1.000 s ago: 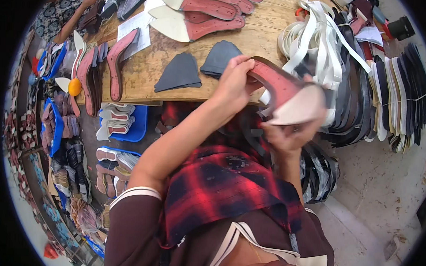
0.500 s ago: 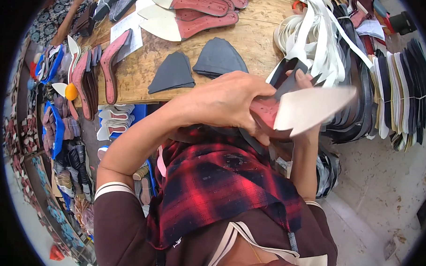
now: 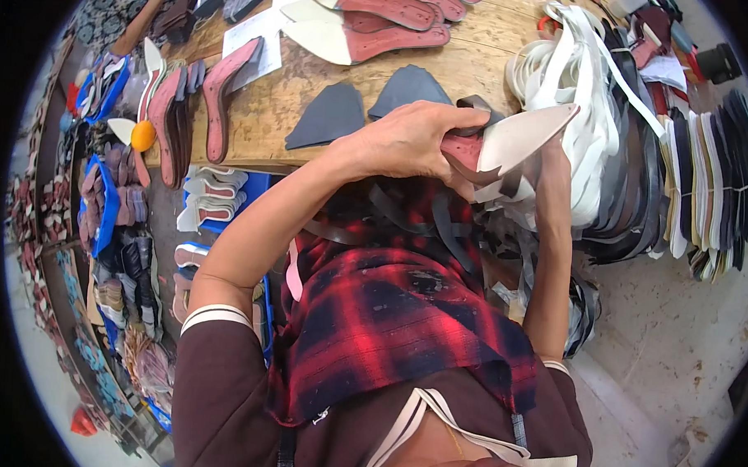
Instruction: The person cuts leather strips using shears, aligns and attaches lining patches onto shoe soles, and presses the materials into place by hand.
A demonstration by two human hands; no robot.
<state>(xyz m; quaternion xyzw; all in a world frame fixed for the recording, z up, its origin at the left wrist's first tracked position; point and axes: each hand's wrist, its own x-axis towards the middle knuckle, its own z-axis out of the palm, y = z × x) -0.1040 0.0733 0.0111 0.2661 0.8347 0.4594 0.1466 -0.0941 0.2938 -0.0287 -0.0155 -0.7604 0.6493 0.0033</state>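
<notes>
My left hand [image 3: 412,141] grips a shoe insole [image 3: 519,141] above the table's front edge, thumb and fingers closed around its red heel part. The cream toe part tapers to a point aimed up and to the right. Behind that toe is my right hand [image 3: 551,161], its fingers mostly hidden. A dark strip [image 3: 476,104] curls just behind the insole, close to both hands. Left of the insole, two stacks of dark grey curved pieces, a nearer one [image 3: 329,117] and a farther one [image 3: 410,90], lie on the wooden table [image 3: 266,151].
Several red and cream insoles [image 3: 389,43] are piled at the back. More red insoles [image 3: 222,105] stand at the table's left edge. White strips [image 3: 572,92] and dark strips [image 3: 631,185] hang at the right. Blue bins [image 3: 256,192] sit below the table. Another person's arm [image 3: 147,16] shows far left.
The insole has swung so its toe points more steeply upward. My right hand has moved behind the toe, and its thumb no longer shows. The whole view has shifted a little.
</notes>
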